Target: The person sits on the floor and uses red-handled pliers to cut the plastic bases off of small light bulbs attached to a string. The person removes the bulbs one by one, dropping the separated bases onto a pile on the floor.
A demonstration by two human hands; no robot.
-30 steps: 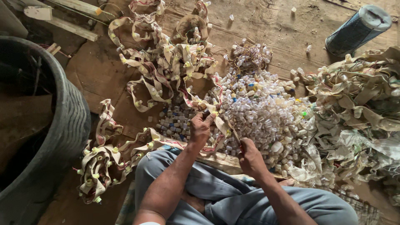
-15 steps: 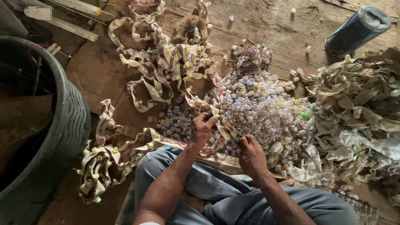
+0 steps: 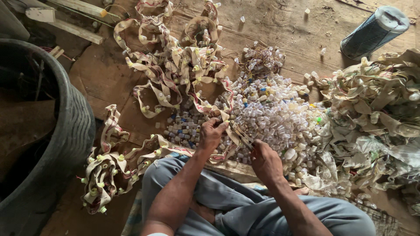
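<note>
My left hand (image 3: 213, 133) grips a cream cloth strip (image 3: 164, 85) studded with small plastic caps, holding it just above a heap of small clear and blue plastic pieces (image 3: 267, 116). My right hand (image 3: 264, 161) is closed on a thin metal cutting tool (image 3: 242, 136) whose tip points at the strip beside my left fingers. Both hands work over my knees, which are in grey trousers (image 3: 227, 196). The strip trails away up and to the left across the wooden floor.
A large dark round tub (image 3: 65, 144) stands at the left. More tangled strip (image 3: 107, 175) lies by my left knee. A pile of crumpled cloth and plastic (image 3: 376, 113) fills the right. A blue cylinder (image 3: 372, 32) lies at the top right.
Both hands stay over the heap; the left hand shifts slightly along the strip and the right hand's tool stays against it.
</note>
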